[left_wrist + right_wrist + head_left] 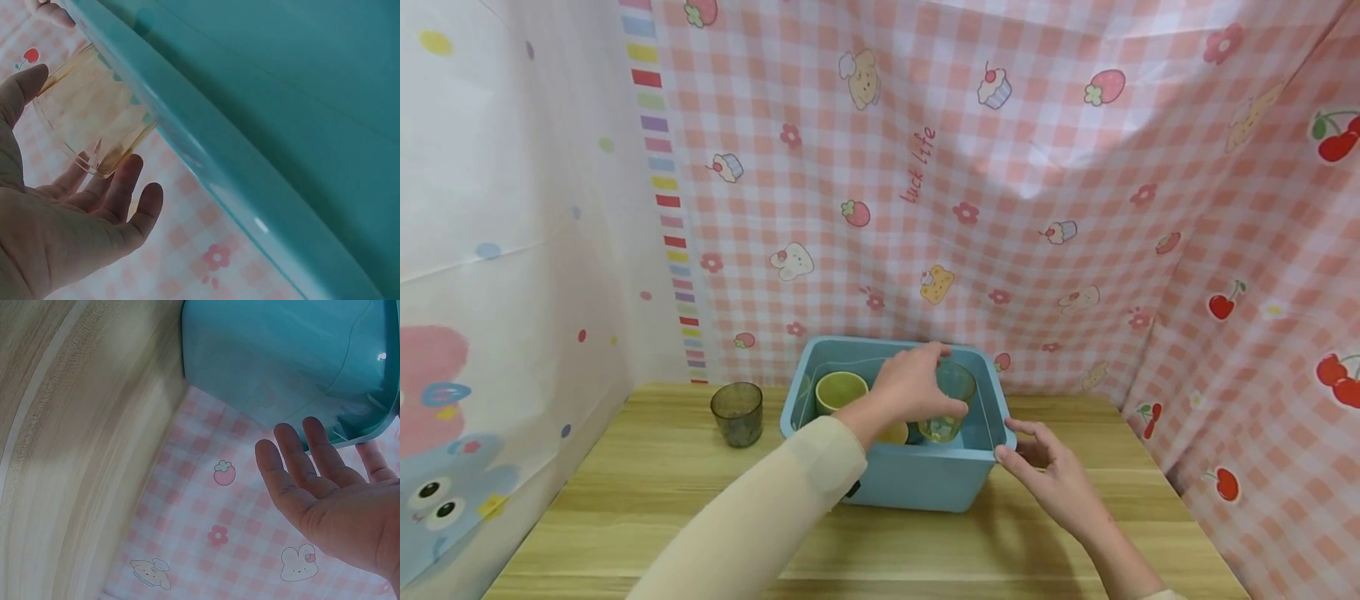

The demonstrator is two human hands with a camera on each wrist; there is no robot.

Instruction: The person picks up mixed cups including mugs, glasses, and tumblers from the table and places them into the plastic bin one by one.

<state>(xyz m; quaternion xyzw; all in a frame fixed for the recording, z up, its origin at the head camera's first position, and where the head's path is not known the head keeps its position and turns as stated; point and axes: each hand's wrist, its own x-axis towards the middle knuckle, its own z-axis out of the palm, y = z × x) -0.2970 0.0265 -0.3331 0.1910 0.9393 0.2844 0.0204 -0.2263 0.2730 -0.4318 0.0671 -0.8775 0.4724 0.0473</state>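
A light blue plastic bin (917,479) stands on the wooden table near the back. Reaching over its front rim, my left hand (904,385) holds a clear drinking glass (957,383) inside the right half. In the left wrist view the thumb and fingertips lie at the rim of the glass (94,119). My right hand (1056,479) grips the bin's front right corner, with the thumb at the rim; in the right wrist view several fingers (294,447) extend beside the outer wall. A yellow-green cup (842,392) sits in the bin's left half. Another yellowish item (893,433) is partly hidden by my left wrist.
A smoky grey glass (737,417) stands upright on the table (647,492), left of the bin. Behind the bin hangs a pink checked cloth (880,250). A white patterned cloth (512,208) borders the left side, and a cherry-print cloth (1262,392) the right.
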